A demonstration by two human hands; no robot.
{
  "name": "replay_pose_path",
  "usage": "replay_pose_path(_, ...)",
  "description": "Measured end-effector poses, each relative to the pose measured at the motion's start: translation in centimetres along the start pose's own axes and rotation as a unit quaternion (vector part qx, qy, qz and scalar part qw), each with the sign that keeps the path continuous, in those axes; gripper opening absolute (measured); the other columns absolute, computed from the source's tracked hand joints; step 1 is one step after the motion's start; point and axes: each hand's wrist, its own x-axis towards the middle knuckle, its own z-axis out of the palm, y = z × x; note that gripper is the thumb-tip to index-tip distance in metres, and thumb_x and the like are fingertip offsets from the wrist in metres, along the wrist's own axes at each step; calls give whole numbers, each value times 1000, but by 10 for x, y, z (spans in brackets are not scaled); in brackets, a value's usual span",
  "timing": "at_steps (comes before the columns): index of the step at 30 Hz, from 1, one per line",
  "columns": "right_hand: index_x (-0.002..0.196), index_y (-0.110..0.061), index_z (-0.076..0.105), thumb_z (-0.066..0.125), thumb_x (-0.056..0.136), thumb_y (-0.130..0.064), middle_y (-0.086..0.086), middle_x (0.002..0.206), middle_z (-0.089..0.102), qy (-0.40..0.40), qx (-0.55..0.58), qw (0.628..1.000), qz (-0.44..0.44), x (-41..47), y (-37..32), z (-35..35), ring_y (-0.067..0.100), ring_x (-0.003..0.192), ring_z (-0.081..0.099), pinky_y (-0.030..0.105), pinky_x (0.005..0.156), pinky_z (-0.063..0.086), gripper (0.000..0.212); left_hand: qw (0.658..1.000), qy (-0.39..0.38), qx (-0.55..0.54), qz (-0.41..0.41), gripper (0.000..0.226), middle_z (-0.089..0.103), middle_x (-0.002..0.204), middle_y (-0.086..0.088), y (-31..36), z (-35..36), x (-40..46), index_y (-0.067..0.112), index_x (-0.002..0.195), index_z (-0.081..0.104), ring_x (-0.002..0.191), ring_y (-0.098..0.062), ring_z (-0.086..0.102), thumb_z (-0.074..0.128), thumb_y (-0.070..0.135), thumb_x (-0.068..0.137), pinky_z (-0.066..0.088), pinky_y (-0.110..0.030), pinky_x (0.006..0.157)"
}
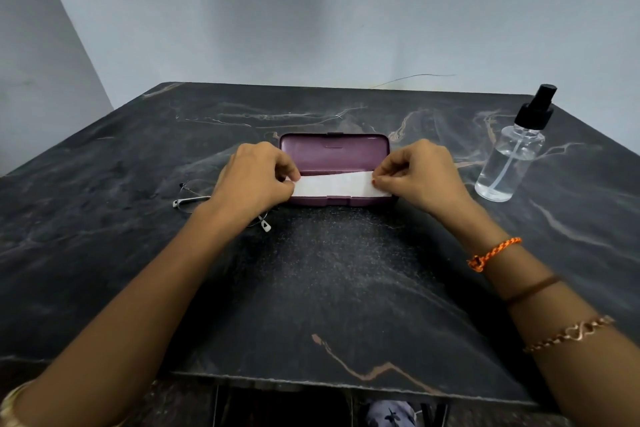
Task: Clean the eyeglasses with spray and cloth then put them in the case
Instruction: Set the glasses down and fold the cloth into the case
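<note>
Both hands pinch the white cloth point(332, 184) by its ends, thumb against curled fingers: the left hand point(258, 180) holds the left end, the right hand point(417, 174) the right end, and the folded strip is stretched flat between them. It lies across the near half of the open purple case point(333, 152), whose lid stands up just behind the pinched strip.

The person appears to be either lifting the cloth out of the case or laying it there; one picture cannot settle which. Since the eyeglasses point(194, 199) are not in the case, the cleaning step looks unfinished or not begun. The glasses lie on the table point(346, 270) just to the left of the left hand, partly hidden under that wrist, with one white temple tip point(266, 226) showing on the near side of the forearm.

The next move likely calls for freeing one hand from the cloth, since both are occupied and the glasses and the spray bottle point(509, 156) each need a hand. The bottle stands upright well to the right of the right hand, its black pump cap on and clear liquid inside.

Little stands in the way, though the left forearm hangs right over the thin frame, so a careless drop of the wrist could press on it. The right forearm wears an orange thread band point(493, 253) and a chain bracelet point(568, 334).
</note>
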Motion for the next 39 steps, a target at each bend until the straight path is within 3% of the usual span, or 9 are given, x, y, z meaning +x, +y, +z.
replay_pose_path(3, 76, -10, 75, 68, 73, -10, 1, 64, 62, 17, -44, 999, -6, 0, -2, 2, 18, 70, 61, 24, 64, 40, 8, 999, -2, 33, 39, 17, 54, 75, 3, -2, 2, 2, 17, 84, 72, 77, -15, 50, 65, 6, 73, 44, -31, 72)
replay_pose_path(5, 76, -10, 75, 68, 72, -10, 4, 72, 63, 21, -73, 997, -17, 0, -3, 4, 17, 74, 58, 23, 64, 35, 8, 997, 3, 34, 70, 18, 52, 82, 3, -3, 2, 3, 16, 87, 71, 85, -14, 45, 66, 5, 73, 39, -28, 78)
replay_pose_path(12, 92, -13, 73, 56, 80, -4, 8, 94, 72, -4, -122, 989, -78, -3, -5, 8, 27, 92, 62, 27, 71, 42, 22, 976, -42, -14, 214, 20, 71, 92, -8, 4, 4, -3, 8, 96, 69, 77, -14, 58, 64, 1, 78, 40, -21, 72)
replay_pose_path(15, 100, -11, 70, 48, 85, -2, 11, 103, 69, -41, -157, 983, -89, -3, -5, 9, 30, 99, 56, 36, 79, 48, 28, 973, -83, -6, 214, 22, 70, 101, -6, 5, 6, -4, 8, 102, 66, 80, -7, 55, 59, 2, 83, 41, -17, 75)
replay_pose_path(18, 105, -8, 66, 45, 86, 0, 13, 105, 66, -72, -202, 973, -86, -4, -6, 12, 30, 99, 48, 36, 78, 47, 29, 972, -102, 13, 210, 21, 69, 105, -6, 4, 5, -4, 9, 104, 66, 90, -12, 59, 56, 6, 85, 42, -20, 80)
replay_pose_path(22, 114, -20, 62, 45, 90, -11, 4, 114, 63, -54, -279, 952, -118, -7, -7, 11, 27, 108, 43, 28, 75, 27, 31, 973, -109, 39, 202, 20, 69, 107, -4, 4, 5, -4, 10, 104, 66, 98, -17, 61, 53, 10, 88, 47, -28, 88)
replay_pose_path(25, 117, -27, 59, 41, 92, -16, 1, 118, 60, -49, -298, 948, -104, -9, -9, 8, 27, 111, 41, 32, 81, 26, 32, 972, -119, 45, 196, 22, 67, 110, -2, 4, 4, -4, 13, 106, 65, 100, -16, 59, 50, 12, 89, 46, -28, 88)
replay_pose_path(32, 108, -22, 65, 41, 92, -16, 5, 111, 64, -45, -294, 952, -78, -10, -9, 5, 29, 109, 42, 35, 82, 27, 29, 974, -94, 45, 200, 22, 68, 109, 2, 2, 5, -5, 17, 104, 66, 100, -17, 60, 52, 12, 88, 44, -29, 86)
replay_pose_path(39, 104, -18, 64, 47, 87, -9, 4, 101, 66, 11, -214, 973, -81, -12, -10, 4, 29, 106, 44, 34, 78, 26, 25, 971, -51, -21, 232, 30, 67, 102, -1, 1, 9, -6, 17, 112, 60, 96, -17, 59, 54, 4, 86, 49, -43, 83)
